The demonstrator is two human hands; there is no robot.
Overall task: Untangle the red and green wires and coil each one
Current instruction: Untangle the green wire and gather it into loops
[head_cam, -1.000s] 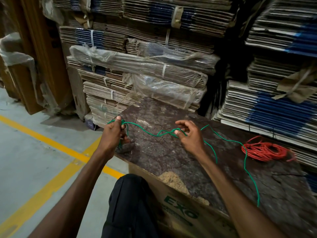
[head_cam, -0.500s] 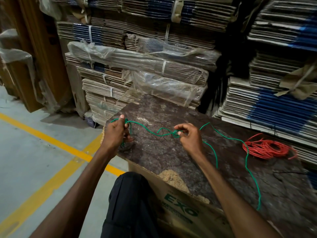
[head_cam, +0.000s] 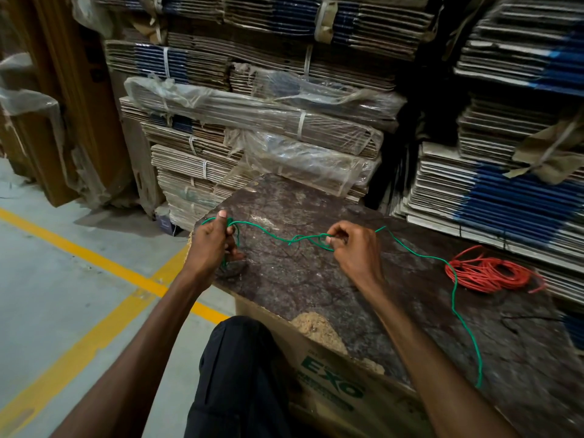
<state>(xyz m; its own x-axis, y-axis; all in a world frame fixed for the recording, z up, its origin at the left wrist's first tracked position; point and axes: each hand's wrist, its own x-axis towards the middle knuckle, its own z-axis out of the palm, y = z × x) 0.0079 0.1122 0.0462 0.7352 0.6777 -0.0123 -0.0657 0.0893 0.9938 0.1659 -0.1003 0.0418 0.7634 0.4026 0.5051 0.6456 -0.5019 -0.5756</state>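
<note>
Both hands (head_cam: 211, 241) (head_cam: 355, 248) grip green wire (head_cam: 271, 234) near board edge (head_cam: 262, 306)

The green wire (head_cam: 268, 233) is thin and plastic-coated. A few loops of it are gathered in the grip of the left hand (head_cam: 212, 245), some hanging just below the fist. From there a single strand sags rightward to the right hand (head_cam: 354, 248), twisting into a small kink just left of the pinching fingers (head_cam: 331, 240). Beyond the right hand it trails away to the right, then bends down toward the near edge, its free end lying loose. The red wire (head_cam: 488, 273) lies well right of the right hand, already wound into a flat, loose coil; the green strand crosses the coil's left edge.
</note>
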